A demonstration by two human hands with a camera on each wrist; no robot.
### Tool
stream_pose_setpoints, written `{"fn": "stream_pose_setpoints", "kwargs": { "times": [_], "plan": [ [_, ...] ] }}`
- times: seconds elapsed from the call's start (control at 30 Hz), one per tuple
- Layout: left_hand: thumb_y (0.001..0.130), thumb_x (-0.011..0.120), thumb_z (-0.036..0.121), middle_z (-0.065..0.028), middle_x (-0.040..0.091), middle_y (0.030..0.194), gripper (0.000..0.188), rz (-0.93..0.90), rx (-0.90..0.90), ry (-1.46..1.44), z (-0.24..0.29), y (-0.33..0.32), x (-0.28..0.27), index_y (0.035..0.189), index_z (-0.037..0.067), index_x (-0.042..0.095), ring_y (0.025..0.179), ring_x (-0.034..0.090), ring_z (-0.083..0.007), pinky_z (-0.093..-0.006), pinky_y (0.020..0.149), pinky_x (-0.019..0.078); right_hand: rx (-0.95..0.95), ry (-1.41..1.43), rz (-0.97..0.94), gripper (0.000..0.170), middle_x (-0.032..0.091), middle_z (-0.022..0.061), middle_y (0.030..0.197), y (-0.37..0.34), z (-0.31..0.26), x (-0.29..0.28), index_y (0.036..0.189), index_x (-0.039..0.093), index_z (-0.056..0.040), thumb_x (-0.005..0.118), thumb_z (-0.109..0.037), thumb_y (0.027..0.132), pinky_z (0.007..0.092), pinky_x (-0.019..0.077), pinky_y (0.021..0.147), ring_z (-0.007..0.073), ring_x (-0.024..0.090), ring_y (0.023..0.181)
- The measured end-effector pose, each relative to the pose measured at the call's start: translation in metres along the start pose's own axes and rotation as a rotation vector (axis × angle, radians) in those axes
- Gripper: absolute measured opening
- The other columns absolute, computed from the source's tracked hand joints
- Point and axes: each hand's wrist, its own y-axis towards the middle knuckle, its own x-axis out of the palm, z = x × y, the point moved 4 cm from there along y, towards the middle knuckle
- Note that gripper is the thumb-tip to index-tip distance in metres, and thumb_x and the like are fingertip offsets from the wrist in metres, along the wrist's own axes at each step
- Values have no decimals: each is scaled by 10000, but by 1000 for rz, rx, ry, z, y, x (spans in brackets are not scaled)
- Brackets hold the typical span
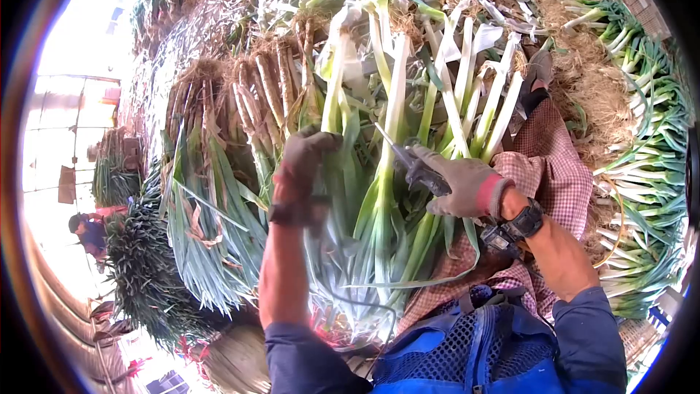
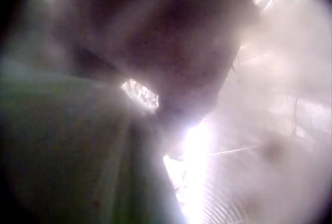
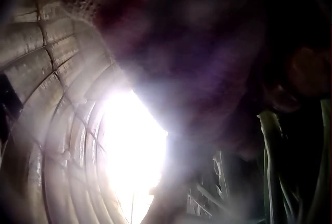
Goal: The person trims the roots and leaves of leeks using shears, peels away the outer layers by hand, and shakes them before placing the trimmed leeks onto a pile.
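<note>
My gloved left hand [image 1: 306, 164] grips a leek [image 1: 334, 84] near where its white shank turns green. In the left wrist view, blurred green leaves run close beside the dark glove [image 2: 166, 42]. My gloved right hand [image 1: 467, 186] holds a dark air blow gun [image 1: 419, 169] with a thin nozzle angled toward the leeks. Peeled white leeks [image 1: 503, 102] lie in front of the right hand, roots away from me. Unpeeled leeks [image 1: 251, 95] with brown outer skins are stacked to the left. In the right wrist view the glove is dark and hides the tool.
Trimmed leeks [image 1: 642, 168] line the far right side, beside a heap of brown roots [image 1: 583, 73]. Peelings [image 1: 292, 11] cover the ground ahead. A checked cloth [image 1: 561, 160] covers my legs. Another person [image 1: 91, 233] is at the far left, near more stacked leeks [image 1: 146, 270].
</note>
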Motion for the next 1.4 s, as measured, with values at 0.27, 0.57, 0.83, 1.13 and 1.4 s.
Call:
{"fn": "stream_pose_setpoints", "kwargs": {
  "times": [0.27,0.57,0.83,1.13,1.4],
  "plan": [
    [890,653,147,-86,707,952,332,33,386,-156,139,-20,-27,1139,-62,721,765,666,-185,-307,714,563,53,38,-65,1134,716,301,1265,-16,2,-3,1724,209,-131,847,-321,806,443,537,1029,436,722,1132],
    [865,742,94,-84,729,906,248,90,300,73,151,31,-20,1077,-35,732,760,667,-164,-303,668,541,80,135,-11,1176,718,267,1277,-42,4,-17,1721,215,-82,876,-315,777,405,544,1011,390,739,1097],
    [900,810,42,-86,743,856,203,20,-159,105,3,36,29,1062,-41,718,648,668,-161,-304,585,540,-15,271,12,1131,643,242,1460,-27,-3,-19,1724,185,-62,861,-235,834,397,539,1068,323,720,1205],
    [915,803,22,-83,759,892,276,-2,-120,-88,-14,29,27,1172,-39,724,670,691,-174,-318,622,560,13,153,-94,1135,749,252,1158,12,2,1,1737,179,-171,841,-407,845,432,537,971,414,731,1084],
    [992,734,116,-92,772,932,260,-80,-137,38,-10,28,14,1214,-19,729,718,711,-179,-330,672,576,-38,99,-146,1142,735,254,1245,20,-6,7,1734,184,-179,843,-372,822,450,542,1008,426,727,1107]
  ]
}}
